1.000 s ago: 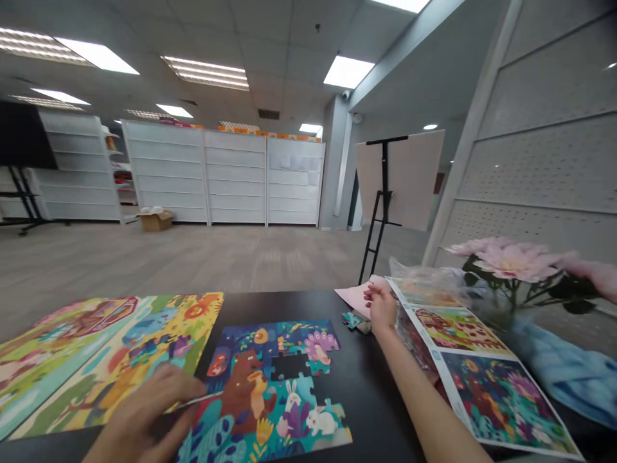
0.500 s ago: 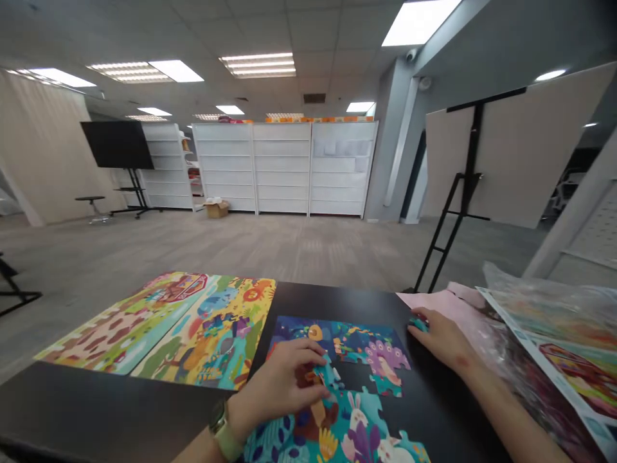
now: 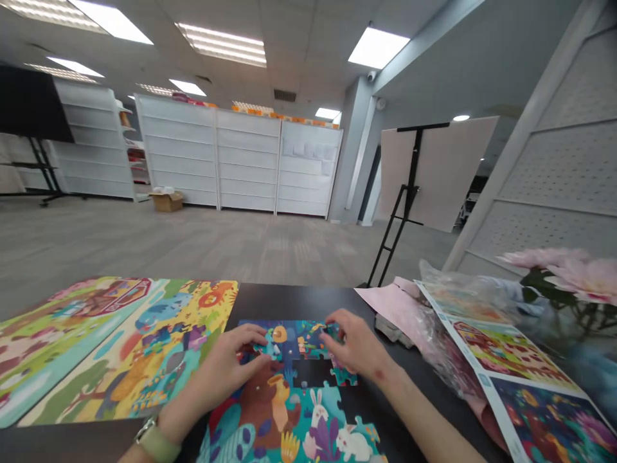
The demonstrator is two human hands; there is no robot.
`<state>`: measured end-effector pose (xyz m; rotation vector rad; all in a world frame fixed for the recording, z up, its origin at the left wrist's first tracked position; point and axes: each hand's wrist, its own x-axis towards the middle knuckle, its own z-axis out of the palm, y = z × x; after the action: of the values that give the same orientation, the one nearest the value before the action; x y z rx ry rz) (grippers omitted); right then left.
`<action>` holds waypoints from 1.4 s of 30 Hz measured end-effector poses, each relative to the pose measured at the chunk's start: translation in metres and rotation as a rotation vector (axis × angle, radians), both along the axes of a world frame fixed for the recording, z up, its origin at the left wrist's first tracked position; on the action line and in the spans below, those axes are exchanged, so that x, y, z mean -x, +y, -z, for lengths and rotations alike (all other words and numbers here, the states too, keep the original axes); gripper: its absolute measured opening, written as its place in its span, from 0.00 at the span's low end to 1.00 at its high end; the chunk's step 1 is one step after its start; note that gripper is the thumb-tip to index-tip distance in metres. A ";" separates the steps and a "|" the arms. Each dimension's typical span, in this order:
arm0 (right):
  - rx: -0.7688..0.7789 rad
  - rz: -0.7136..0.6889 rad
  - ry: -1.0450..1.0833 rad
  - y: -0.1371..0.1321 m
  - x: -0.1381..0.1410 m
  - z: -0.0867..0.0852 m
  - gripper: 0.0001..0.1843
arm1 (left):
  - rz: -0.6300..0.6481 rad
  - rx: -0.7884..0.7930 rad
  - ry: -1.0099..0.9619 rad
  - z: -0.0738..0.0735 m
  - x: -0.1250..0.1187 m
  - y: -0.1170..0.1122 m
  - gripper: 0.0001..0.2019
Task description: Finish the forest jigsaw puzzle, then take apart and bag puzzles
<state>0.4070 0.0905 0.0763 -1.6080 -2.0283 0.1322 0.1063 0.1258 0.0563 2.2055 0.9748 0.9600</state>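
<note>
A partly assembled jigsaw puzzle [image 3: 270, 411] lies on the black table, with a bear, white rabbits and purple leaves on teal. A gap near its upper right lets the dark tabletop show through. Over the puzzle's upper left is my left hand [image 3: 226, 370], thumb and fingers curled around a teal puzzle piece [image 3: 270, 347]. At the upper right edge my right hand [image 3: 359, 347] pinches a small dark teal puzzle piece [image 3: 332, 331], partly hidden by the fingers.
Two finished picture boards [image 3: 164, 347] lie at the left on the black table [image 3: 270, 297]. To the right are pink paper [image 3: 393, 301], crumpled clear plastic [image 3: 441, 347], a printed picture sheet [image 3: 525, 379] and pink flowers [image 3: 578, 276]. An easel [image 3: 407, 193] stands beyond the table.
My right hand has come left from beside the pink paper to the puzzle, carrying its piece. My left hand has moved to the puzzle's upper left. The view has turned right.
</note>
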 end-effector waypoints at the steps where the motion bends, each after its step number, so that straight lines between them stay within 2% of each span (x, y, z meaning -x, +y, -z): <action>1: 0.027 -0.080 -0.030 -0.005 0.014 -0.001 0.10 | 0.008 0.012 -0.004 0.001 0.000 0.001 0.06; 3: 0.088 -0.208 -0.079 -0.014 0.036 -0.001 0.10 | 0.011 0.023 -0.019 0.004 0.000 0.002 0.06; 5: 0.126 -0.289 -0.092 -0.019 0.045 0.000 0.07 | 0.002 0.020 -0.035 0.006 0.002 0.003 0.06; 7: 0.136 -0.327 -0.057 -0.019 0.041 0.002 0.13 | 0.004 0.020 -0.048 0.005 0.003 0.003 0.06; 10: 0.172 -0.303 0.015 -0.014 0.026 0.004 0.24 | 0.017 0.039 -0.065 0.003 0.002 0.003 0.05; 12: 0.212 -0.320 0.044 -0.012 0.017 0.003 0.27 | 0.023 0.045 -0.066 0.001 0.001 0.003 0.04; 16: 0.261 -0.495 0.112 -0.015 0.015 0.001 0.32 | 0.033 0.037 -0.062 0.000 -0.001 0.001 0.05; 19: 0.268 -0.552 0.103 -0.018 0.020 0.003 0.34 | 0.033 0.048 -0.064 0.001 0.000 0.000 0.05; 28: 0.262 -0.499 0.084 -0.017 0.024 0.006 0.26 | 0.043 0.046 -0.061 0.000 -0.001 -0.001 0.04; 32: 0.238 -0.436 0.089 -0.017 0.026 0.007 0.22 | 0.040 0.034 -0.060 0.000 -0.001 -0.001 0.04; 36: 0.169 -0.325 0.187 -0.009 0.020 0.008 0.13 | 0.045 0.046 -0.035 0.002 -0.001 -0.001 0.05; 39: 0.082 -0.184 0.271 0.000 0.011 0.010 0.09 | 0.058 0.047 -0.014 0.004 0.000 -0.001 0.11; 42: 0.022 -0.097 0.296 0.007 0.002 0.012 0.09 | 0.101 0.073 -0.022 0.007 0.001 -0.001 0.19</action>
<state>0.4053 0.0970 0.0640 -1.4085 -1.8792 0.4045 0.1052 0.1251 0.0490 2.1571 0.8663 0.8875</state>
